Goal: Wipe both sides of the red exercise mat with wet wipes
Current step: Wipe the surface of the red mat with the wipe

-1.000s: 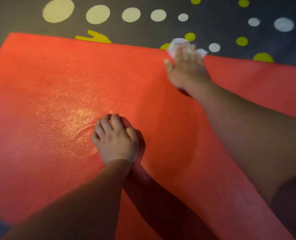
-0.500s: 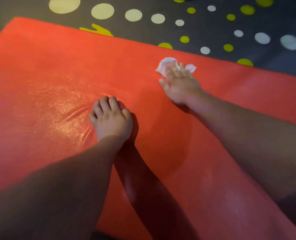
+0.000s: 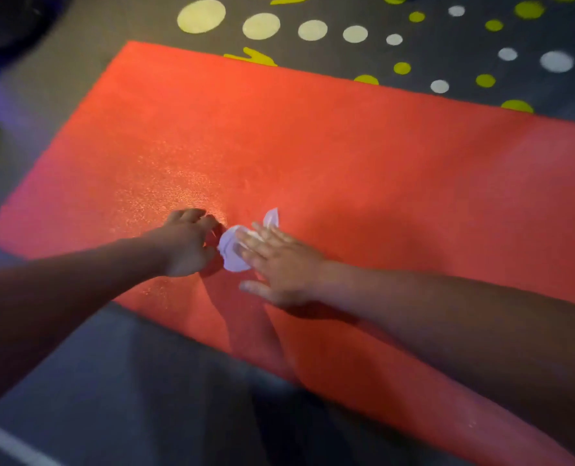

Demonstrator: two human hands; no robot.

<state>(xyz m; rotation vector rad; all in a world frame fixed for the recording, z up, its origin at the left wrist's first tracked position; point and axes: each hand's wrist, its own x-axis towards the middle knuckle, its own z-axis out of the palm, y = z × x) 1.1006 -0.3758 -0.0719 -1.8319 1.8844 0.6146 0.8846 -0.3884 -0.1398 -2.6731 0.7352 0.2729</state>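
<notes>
Your mat (image 3: pixel 346 163) is red with a glittery sheen; your wipe (image 3: pixel 230 255) is white; the carpet (image 3: pixel 447 45) is dark grey, dotted yellow-green and white.

Wipe (image 3: pixel 229 255) on the mat (image 3: pixel 346 146) under the right hand (image 3: pixel 282 264), left hand (image 3: pixel 185 245) just beside, leftward.
</notes>
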